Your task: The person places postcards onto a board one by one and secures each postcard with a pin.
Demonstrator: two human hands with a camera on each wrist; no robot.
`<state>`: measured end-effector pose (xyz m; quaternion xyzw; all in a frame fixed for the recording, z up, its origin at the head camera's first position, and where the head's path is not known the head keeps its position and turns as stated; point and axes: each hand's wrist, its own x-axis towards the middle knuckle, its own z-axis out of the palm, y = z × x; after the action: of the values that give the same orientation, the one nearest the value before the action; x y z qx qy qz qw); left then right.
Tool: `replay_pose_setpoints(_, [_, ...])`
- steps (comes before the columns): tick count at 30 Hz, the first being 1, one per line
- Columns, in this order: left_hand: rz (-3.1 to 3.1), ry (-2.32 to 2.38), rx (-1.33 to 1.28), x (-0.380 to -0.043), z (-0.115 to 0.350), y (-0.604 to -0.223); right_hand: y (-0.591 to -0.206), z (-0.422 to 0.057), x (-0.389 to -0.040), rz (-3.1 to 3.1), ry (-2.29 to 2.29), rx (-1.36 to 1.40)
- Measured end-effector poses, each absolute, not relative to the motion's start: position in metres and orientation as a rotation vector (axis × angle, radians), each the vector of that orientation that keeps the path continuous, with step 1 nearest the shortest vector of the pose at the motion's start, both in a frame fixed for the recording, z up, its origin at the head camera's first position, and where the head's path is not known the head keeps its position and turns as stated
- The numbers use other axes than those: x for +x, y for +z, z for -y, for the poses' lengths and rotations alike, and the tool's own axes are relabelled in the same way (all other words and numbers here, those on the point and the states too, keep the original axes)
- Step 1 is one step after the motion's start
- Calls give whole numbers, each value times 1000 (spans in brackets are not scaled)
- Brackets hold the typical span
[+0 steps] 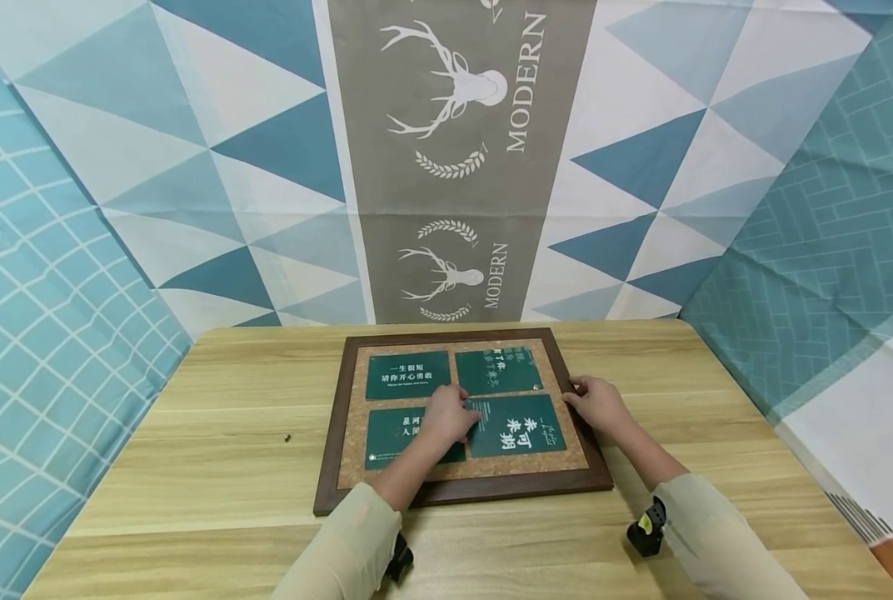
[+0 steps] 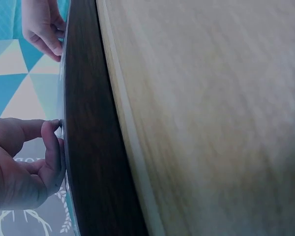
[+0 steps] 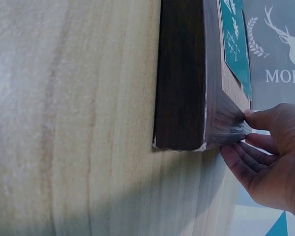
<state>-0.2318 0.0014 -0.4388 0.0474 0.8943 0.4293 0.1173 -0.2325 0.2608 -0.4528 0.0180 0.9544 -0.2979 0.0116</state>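
A cork board (image 1: 356, 454) in a dark brown wooden frame (image 1: 331, 433) lies on the table. On the cork are a top-left green card (image 1: 383, 381), a top-right green card (image 1: 491, 375), a bottom-left green card (image 1: 386, 433) and a bottom-right green card (image 1: 491, 437), all with white lettering. My left hand (image 1: 446, 414) is over the middle, where the cards' corners come close. Its thumb and a fingertip pinch a tiny pin-like thing, mostly hidden, at the board's face. My right hand (image 3: 270, 152) grips the frame's right side, thumb on top, fingers at the outer edge.
The wooden table (image 1: 214, 417) reaches out on both sides of the board. A small dark speck (image 1: 287, 437) lies left of the frame. Patterned cloth (image 1: 266, 167) hangs behind the table and along both sides.
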Motion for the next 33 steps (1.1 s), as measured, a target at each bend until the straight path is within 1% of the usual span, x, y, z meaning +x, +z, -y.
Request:
replay_pose_setpoints(9, [-2618, 1264, 146, -232, 0, -437, -451, -259, -232, -2976, -940, 39])
replay_pose_setpoints(21, [-2711, 1229, 226, -229, 14, -435, -451, -260, -232, -2964, -943, 48])
replay_pose_setpoints(33, [-2734, 1283, 184, -227, 31, -428, -454, -261, -232, -2970, -941, 43])
